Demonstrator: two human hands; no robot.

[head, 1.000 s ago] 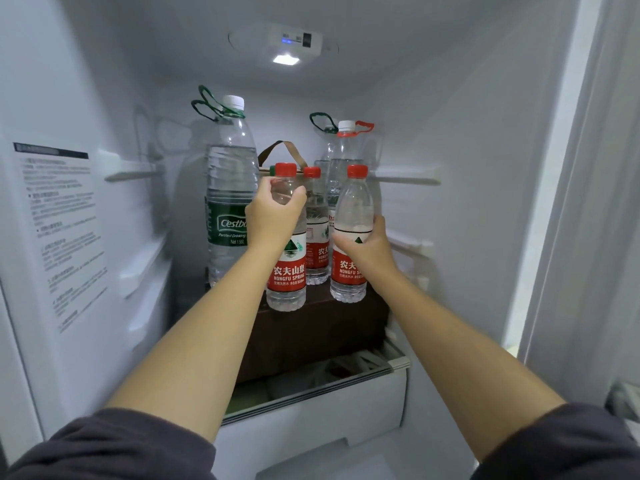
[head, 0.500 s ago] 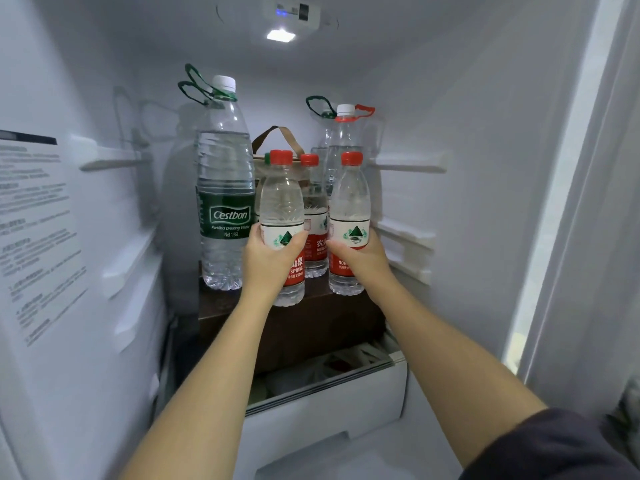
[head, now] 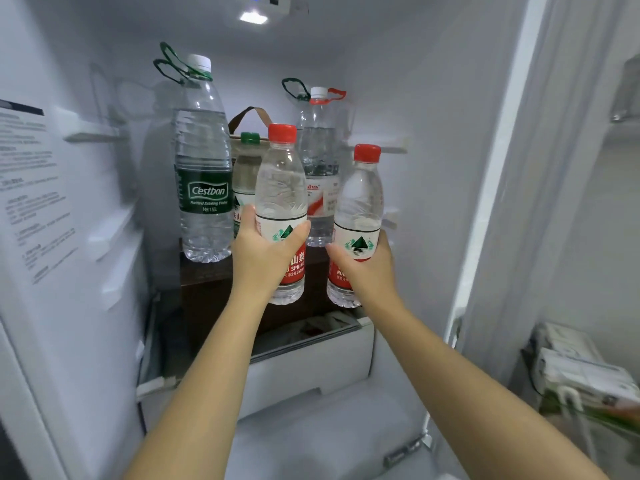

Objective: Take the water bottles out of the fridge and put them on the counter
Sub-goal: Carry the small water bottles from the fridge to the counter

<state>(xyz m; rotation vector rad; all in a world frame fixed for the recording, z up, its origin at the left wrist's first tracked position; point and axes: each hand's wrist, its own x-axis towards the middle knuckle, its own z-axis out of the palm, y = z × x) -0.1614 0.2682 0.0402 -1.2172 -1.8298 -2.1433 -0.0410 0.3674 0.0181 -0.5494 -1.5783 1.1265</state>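
Two small Nongfu Spring bottles have just come off their perch, and that is the change that counts. At nine o'clock in the view a printed sticker [head: 31, 188] covers the fridge wall. At about ten o'clock from the hands, the big Cestbon bottle [head: 204, 174] stands on the dark box [head: 207, 289], with a green-capped bottle [head: 244, 171] and a brown-handled bag [head: 247, 114] just behind it.

The left hand [head: 263, 258] grips the left Nongfu bottle [head: 282, 188] at its label, fingers [head: 246, 216] curled round the far side and the thumb pressed on the right flank. At twelve o'clock, behind and between the held pair, a tall bottle with a red carry loop [head: 318, 161] stands on the box. The right hand [head: 372, 271] holds the right Nongfu bottle [head: 360, 202] the same way, its fingers [head: 385, 240] wrapped round the label.

Half a second ago both bottles stood on the box top. Now their bases hang in front of its face, above the drawer [head: 311, 368], upright and apart from each other. I judge the lift done and the carry out begun. The bench is not in view. At four o'clock a door shelf [head: 581, 372] holds white packs. At least three bottles are left for later trips.
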